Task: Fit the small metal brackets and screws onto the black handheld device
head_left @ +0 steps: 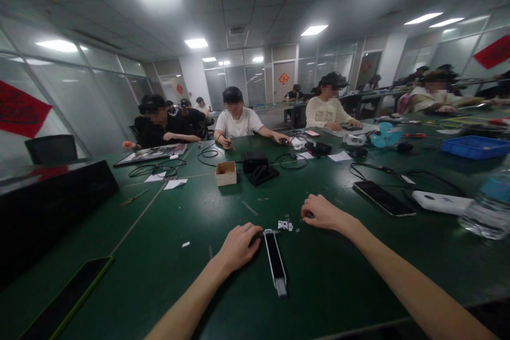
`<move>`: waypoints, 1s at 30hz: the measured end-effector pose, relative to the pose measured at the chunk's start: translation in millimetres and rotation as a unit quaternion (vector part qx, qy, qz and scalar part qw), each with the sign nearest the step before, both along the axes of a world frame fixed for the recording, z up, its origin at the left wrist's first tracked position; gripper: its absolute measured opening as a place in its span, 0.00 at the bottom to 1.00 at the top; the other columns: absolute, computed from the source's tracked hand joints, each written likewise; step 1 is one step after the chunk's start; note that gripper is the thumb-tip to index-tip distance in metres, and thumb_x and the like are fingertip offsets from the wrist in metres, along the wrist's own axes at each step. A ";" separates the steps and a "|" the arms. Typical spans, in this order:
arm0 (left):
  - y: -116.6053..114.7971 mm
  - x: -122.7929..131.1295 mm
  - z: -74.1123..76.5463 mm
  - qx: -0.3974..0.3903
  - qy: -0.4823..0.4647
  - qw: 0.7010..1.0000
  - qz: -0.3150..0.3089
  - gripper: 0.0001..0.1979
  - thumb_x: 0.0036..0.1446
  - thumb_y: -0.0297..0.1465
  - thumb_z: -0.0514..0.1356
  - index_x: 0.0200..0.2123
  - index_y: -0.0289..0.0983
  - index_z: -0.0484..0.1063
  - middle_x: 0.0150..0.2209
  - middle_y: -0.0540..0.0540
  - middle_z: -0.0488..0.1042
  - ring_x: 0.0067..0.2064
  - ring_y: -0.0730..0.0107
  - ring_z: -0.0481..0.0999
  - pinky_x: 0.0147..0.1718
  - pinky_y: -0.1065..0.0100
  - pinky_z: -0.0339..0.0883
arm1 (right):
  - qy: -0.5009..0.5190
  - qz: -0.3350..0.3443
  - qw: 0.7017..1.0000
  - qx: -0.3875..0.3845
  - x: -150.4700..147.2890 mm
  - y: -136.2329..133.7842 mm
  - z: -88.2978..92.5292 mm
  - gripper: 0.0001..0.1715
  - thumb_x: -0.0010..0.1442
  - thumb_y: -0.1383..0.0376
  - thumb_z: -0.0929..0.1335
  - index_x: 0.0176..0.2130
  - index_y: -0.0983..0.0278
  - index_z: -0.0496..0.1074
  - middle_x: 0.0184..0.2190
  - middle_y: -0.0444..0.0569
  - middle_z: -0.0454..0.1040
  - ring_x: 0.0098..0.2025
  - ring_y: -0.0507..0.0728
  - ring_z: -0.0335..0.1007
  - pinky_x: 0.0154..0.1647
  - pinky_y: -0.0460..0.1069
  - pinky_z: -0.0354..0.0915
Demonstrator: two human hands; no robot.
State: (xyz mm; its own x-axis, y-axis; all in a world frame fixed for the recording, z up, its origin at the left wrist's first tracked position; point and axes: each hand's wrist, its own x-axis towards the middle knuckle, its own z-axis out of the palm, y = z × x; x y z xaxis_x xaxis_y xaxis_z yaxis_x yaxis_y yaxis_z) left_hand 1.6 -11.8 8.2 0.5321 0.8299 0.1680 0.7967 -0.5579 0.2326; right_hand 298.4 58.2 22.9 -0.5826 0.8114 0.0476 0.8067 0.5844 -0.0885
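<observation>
A long narrow device (275, 260) with a black face and pale edges lies flat on the green table (167, 255) in front of me. My left hand (239, 247) rests curled at its upper left end, fingertips against it. A small white metal bracket (285, 226) and tiny loose parts lie just beyond the device's top end. My right hand (321, 212) rests on the table to the right of the bracket, fingers curled in a pinch over a small dark part that I cannot make out.
A small cardboard box (226, 173), a black charger block (255, 162) with cables, a phone (383, 198), a white power bank (440, 202), a water bottle (490, 204) and a blue tray (474, 146) stand further off. Several other people sit along the far side.
</observation>
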 end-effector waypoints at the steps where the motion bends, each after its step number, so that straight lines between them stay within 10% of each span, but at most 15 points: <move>1: 0.0 0.1 0.0 -0.001 0.002 1.000 0.000 0.14 0.60 0.30 0.52 0.49 0.41 0.66 0.44 0.47 0.72 0.40 0.68 0.71 0.41 0.68 0.65 | -0.002 -0.002 1.000 0.002 -1.0 -0.3 0.1 0.09 0.56 0.64 0.66 0.32 0.62 0.76 0.33 0.50 0.74 0.40 0.59 0.65 0.41 0.52 0.56; 17: -3.5 1.7 5.1 0.003 -0.002 1.000 0.009 0.14 0.59 0.31 0.52 0.49 0.40 0.66 0.44 0.47 0.72 0.40 0.68 0.71 0.40 0.67 0.64 | 0.042 -0.033 0.995 0.080 -27.4 -14.8 -0.2 0.08 0.58 0.67 0.63 0.30 0.66 0.69 0.31 0.51 0.71 0.34 0.56 0.63 0.35 0.50 0.57; 30: -5.2 1.9 2.2 0.107 -0.071 0.990 -0.059 0.10 0.59 0.33 0.55 0.44 0.39 0.67 0.40 0.46 0.74 0.41 0.67 0.72 0.42 0.65 0.63 | 0.242 0.138 0.958 0.066 -77.9 -54.9 -9.0 0.06 0.62 0.69 0.61 0.36 0.66 0.68 0.34 0.49 0.70 0.37 0.55 0.62 0.40 0.51 0.59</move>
State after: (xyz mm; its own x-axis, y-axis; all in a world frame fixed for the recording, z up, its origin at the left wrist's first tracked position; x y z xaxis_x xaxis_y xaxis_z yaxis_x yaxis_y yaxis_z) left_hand 3.5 -17.1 10.4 0.5812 0.7009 0.4135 0.6911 -0.6934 0.2039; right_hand 220.5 3.4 13.9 -0.6585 0.5977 0.4574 0.5026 0.8016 -0.3239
